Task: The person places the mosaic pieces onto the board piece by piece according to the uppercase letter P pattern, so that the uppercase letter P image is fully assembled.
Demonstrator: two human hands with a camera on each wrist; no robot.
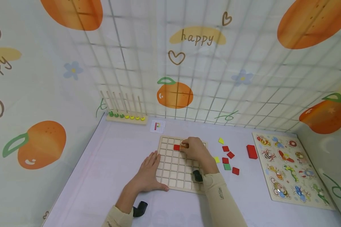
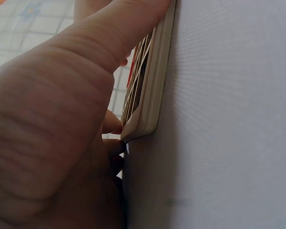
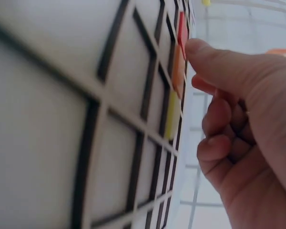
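Note:
A wooden grid board (image 1: 166, 175) lies in front of me. My left hand (image 1: 147, 173) rests at its left edge with fingers extended, the thumb along the near corner; in the left wrist view the thumb lies over the board's rim (image 2: 155, 95). Over the upper part of the board is my right hand (image 1: 195, 148), its fingers curled in. The right wrist view shows its thumb tip right at a red tile (image 3: 182, 31) and an orange tile (image 3: 178, 74). Beside these sits a yellow tile (image 3: 172, 114), all in one row of the grid.
Loose red, yellow and green tiles (image 1: 227, 166) lie right of the board. Farther right are a red block (image 1: 251, 152) and an insect puzzle board (image 1: 282, 171). Behind stand a pegged bead rack (image 1: 126, 119) and a small pattern card (image 1: 162, 128), with a patterned curtain beyond.

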